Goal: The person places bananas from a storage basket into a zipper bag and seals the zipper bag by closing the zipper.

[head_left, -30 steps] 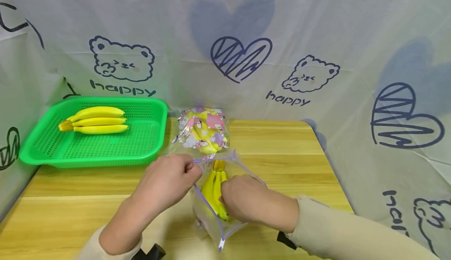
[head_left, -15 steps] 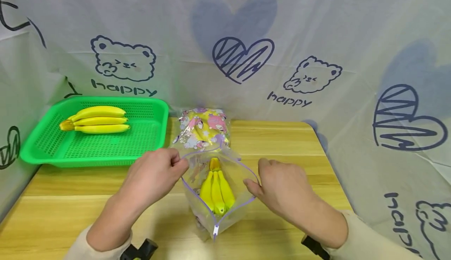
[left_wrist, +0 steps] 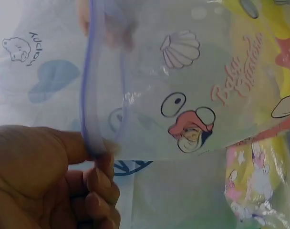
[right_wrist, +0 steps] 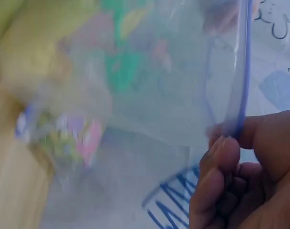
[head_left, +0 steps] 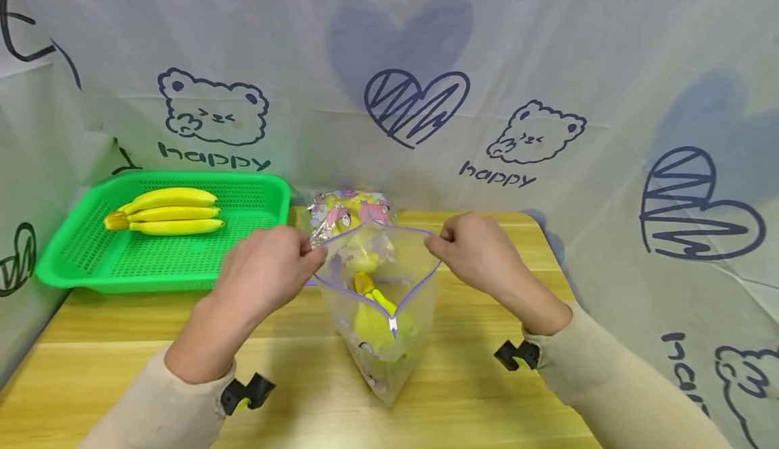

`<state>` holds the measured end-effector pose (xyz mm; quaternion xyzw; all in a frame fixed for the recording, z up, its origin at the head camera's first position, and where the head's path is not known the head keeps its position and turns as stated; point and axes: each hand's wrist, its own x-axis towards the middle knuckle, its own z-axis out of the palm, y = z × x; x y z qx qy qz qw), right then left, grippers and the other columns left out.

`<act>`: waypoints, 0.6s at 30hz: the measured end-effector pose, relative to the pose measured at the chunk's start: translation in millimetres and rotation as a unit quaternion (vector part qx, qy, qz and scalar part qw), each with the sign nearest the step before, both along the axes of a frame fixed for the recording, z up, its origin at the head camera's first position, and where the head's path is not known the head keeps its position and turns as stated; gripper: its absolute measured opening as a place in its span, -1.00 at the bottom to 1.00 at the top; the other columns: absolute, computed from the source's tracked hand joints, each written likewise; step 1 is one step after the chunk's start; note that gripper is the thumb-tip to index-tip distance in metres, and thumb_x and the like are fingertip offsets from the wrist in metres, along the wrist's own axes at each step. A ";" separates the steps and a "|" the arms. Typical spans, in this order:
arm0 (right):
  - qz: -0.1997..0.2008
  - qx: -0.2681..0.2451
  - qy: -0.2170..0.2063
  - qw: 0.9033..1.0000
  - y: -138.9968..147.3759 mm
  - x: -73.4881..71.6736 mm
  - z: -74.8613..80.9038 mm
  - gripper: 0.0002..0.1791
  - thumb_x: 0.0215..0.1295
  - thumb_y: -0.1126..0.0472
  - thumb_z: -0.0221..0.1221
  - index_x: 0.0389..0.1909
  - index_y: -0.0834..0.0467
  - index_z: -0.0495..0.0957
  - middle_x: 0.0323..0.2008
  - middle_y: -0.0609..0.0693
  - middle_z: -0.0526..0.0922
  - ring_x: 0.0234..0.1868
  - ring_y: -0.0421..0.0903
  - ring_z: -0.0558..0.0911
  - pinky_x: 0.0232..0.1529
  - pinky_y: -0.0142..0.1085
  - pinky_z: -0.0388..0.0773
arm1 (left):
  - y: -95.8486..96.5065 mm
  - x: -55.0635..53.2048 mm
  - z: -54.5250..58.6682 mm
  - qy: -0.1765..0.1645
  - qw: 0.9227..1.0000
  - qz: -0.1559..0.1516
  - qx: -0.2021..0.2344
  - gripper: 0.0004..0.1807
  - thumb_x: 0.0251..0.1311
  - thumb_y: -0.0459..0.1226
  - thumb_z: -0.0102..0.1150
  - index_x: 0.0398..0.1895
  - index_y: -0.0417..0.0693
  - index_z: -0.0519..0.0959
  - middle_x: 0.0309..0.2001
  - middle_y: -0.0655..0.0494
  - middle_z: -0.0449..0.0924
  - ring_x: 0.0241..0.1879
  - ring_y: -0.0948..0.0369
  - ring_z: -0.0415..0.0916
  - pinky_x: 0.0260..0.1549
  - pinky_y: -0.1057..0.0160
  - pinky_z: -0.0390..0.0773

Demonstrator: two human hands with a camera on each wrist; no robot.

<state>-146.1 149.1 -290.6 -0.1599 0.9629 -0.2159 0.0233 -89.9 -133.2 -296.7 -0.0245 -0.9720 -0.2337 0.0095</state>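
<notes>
A translucent zip bag point(head_left: 389, 354) with a purple zip and cartoon prints hangs mouth-up between the hands in the head view. Inside it is a bunch of bananas point(head_left: 364, 283), stem end toward the opening. The left hand point(head_left: 268, 270) pinches the left edge of the bag's mouth; in the left wrist view its thumb and finger meet on the purple zip strip point(left_wrist: 90, 86). Opposite, the right hand point(head_left: 477, 253) pinches the right edge, also at the zip strip point(right_wrist: 243, 81) in the right wrist view. The white slider point(head_left: 392, 324) sits at the front corner.
A green basket point(head_left: 243, 283) holding another bunch of bananas point(head_left: 173, 212) stands at the left back of the wooden table point(head_left: 487, 408). Behind the held bag lies a second printed bag point(head_left: 347, 209) with yellow contents. A printed cloth point(head_left: 414, 23) hangs around the table.
The right hand has come out of the bag, moved right and taken hold of its edge. Both hands have raised the bag's mouth, and the bananas now sit deeper behind its front wall.
</notes>
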 end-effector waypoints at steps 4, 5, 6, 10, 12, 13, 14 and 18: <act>0.033 -0.085 -0.077 0.993 -9.5 4.5 -1.4 -0.67 0.42 0.12 0.17 -0.58 0.09 0.51 -0.64 -0.08 0.51 -0.60 -0.11 0.60 -0.52 -0.25 0.49 | 4.8 4.3 -0.1 -0.014 0.999 -0.029 0.003 -0.52 0.41 -0.07 0.08 -0.72 0.10 0.27 -0.69 0.21 0.19 -0.66 0.20 0.17 -0.65 0.26 0.06; 0.039 -0.090 -0.082 0.992 -11.7 6.8 -1.8 -0.73 0.38 0.15 0.17 -0.54 0.10 0.54 -0.61 -0.07 0.56 -0.57 -0.10 0.62 -0.51 -0.25 0.51 | 5.3 7.5 -0.1 -0.015 0.999 -0.036 0.000 -0.54 0.39 -0.07 0.10 -0.71 0.10 0.30 -0.68 0.21 0.22 -0.65 0.19 0.21 -0.65 0.25 0.09; 0.045 -0.083 -0.075 0.993 -13.1 9.1 -2.2 -0.78 0.34 0.18 0.16 -0.53 0.10 0.53 -0.60 -0.06 0.55 -0.57 -0.11 0.60 -0.51 -0.26 0.49 | 5.5 11.0 0.1 -0.018 0.999 -0.042 -0.006 -0.57 0.35 -0.08 0.13 -0.70 0.10 0.32 -0.67 0.21 0.24 -0.64 0.19 0.22 -0.64 0.24 0.11; 0.045 -0.009 -0.001 0.999 -13.7 15.4 -4.1 -0.87 0.22 0.23 0.16 -0.51 0.06 0.50 -0.62 -0.09 0.49 -0.62 -0.15 0.45 -0.52 -0.28 0.38 | 1.6 20.6 1.2 -0.034 0.997 -0.058 -0.037 -0.65 0.21 -0.13 0.20 -0.68 0.10 0.35 -0.66 0.22 0.25 -0.62 0.20 0.23 -0.64 0.22 0.12; 0.028 0.029 0.033 0.999 -10.6 16.0 -4.2 -0.87 0.20 0.22 0.15 -0.52 0.05 0.48 -0.64 -0.10 0.45 -0.63 -0.14 0.40 -0.53 -0.27 0.31 | -4.2 20.1 2.4 -0.048 0.996 -0.052 -0.053 -0.65 0.21 -0.16 0.20 -0.69 0.09 0.36 -0.67 0.21 0.25 -0.62 0.20 0.23 -0.65 0.22 0.14; 0.020 0.041 0.042 0.998 -8.2 15.8 -3.9 -0.87 0.19 0.23 0.14 -0.53 0.04 0.47 -0.65 -0.10 0.44 -0.63 -0.13 0.40 -0.54 -0.26 0.30 | -7.8 18.8 3.0 -0.054 0.996 -0.046 -0.060 -0.66 0.22 -0.17 0.21 -0.68 0.09 0.37 -0.67 0.20 0.26 -0.62 0.19 0.25 -0.66 0.22 0.16; 0.012 0.050 0.046 0.998 -5.6 15.4 -3.5 -0.86 0.18 0.23 0.14 -0.55 0.04 0.46 -0.66 -0.10 0.42 -0.64 -0.12 0.39 -0.54 -0.26 0.29 | -11.9 17.0 3.7 -0.059 0.995 -0.038 -0.065 -0.65 0.23 -0.18 0.21 -0.69 0.08 0.37 -0.67 0.19 0.26 -0.62 0.18 0.24 -0.66 0.22 0.16; 0.006 0.056 0.043 0.997 0.0 13.7 -1.7 -0.80 0.18 0.21 0.14 -0.61 0.03 0.41 -0.69 -0.11 0.34 -0.64 -0.12 0.33 -0.51 -0.26 0.23 | -24.3 10.6 4.9 -0.057 0.995 -0.010 -0.079 -0.60 0.28 -0.17 0.23 -0.71 0.09 0.35 -0.66 0.17 0.28 -0.63 0.16 0.26 -0.66 0.20 0.18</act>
